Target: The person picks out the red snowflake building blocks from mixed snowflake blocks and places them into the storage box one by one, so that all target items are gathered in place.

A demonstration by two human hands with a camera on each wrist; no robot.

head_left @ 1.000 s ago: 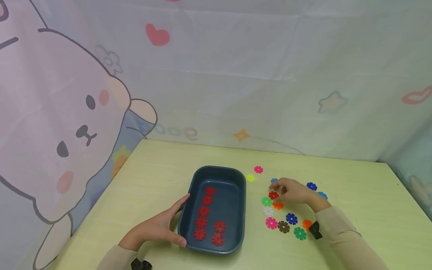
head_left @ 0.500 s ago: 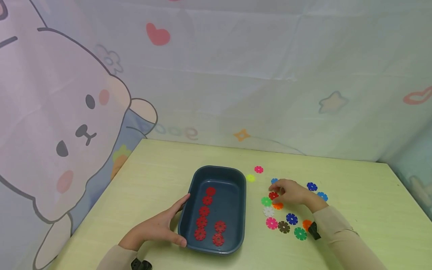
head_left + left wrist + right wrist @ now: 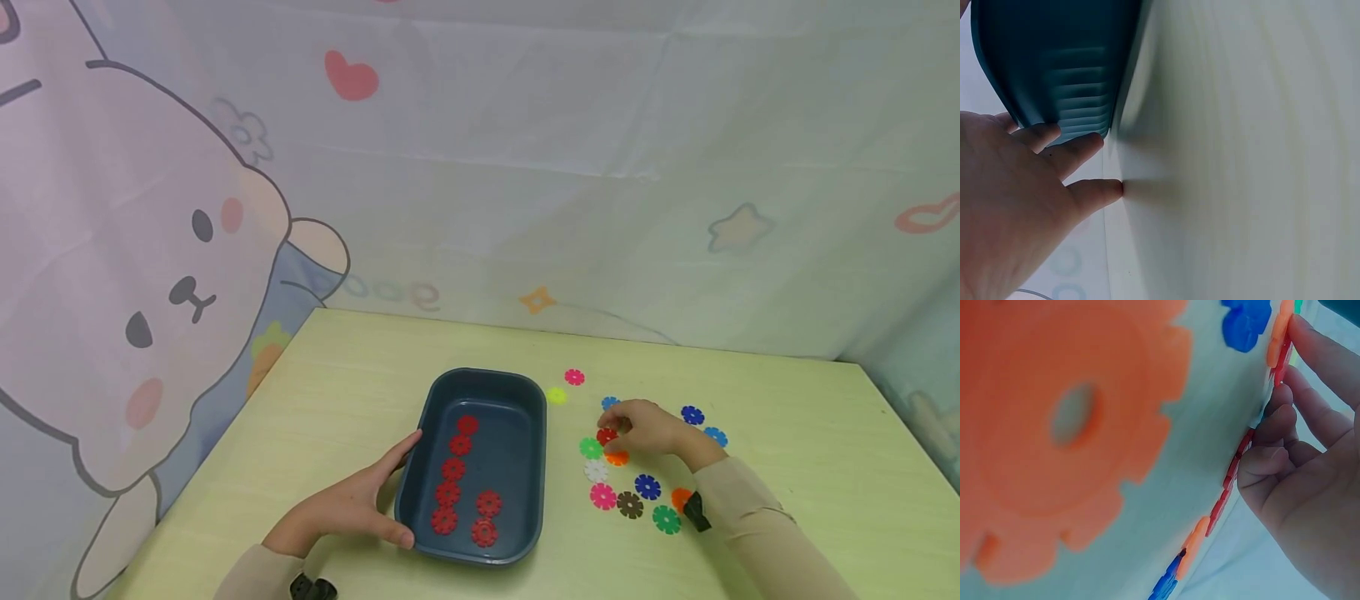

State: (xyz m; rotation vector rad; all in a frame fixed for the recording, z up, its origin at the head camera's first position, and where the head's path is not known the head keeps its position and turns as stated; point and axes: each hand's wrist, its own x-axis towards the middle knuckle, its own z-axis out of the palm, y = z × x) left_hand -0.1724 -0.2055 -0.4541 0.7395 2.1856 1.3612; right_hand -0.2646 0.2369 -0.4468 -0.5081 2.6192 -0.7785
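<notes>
Pale yellow-green tabletop (image 3: 360,358) spreads before you, faintly grained, with cartoon-printed cloth (image 3: 525,167) hanging behind its far edge. Your left hand (image 3: 352,504), fingers straight and spread, touches the left side of a blue-grey tray (image 3: 517,450) holding red discs (image 3: 453,469). Your right hand (image 3: 648,425) bends thumb and fingertip over a red disc (image 3: 607,436) on the table, right of the tray; whether it is pinched, I cannot tell.

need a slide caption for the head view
Left hand against a dark tray of red discs, right hand at another red disc among scattered multicoloured discs.
</notes>
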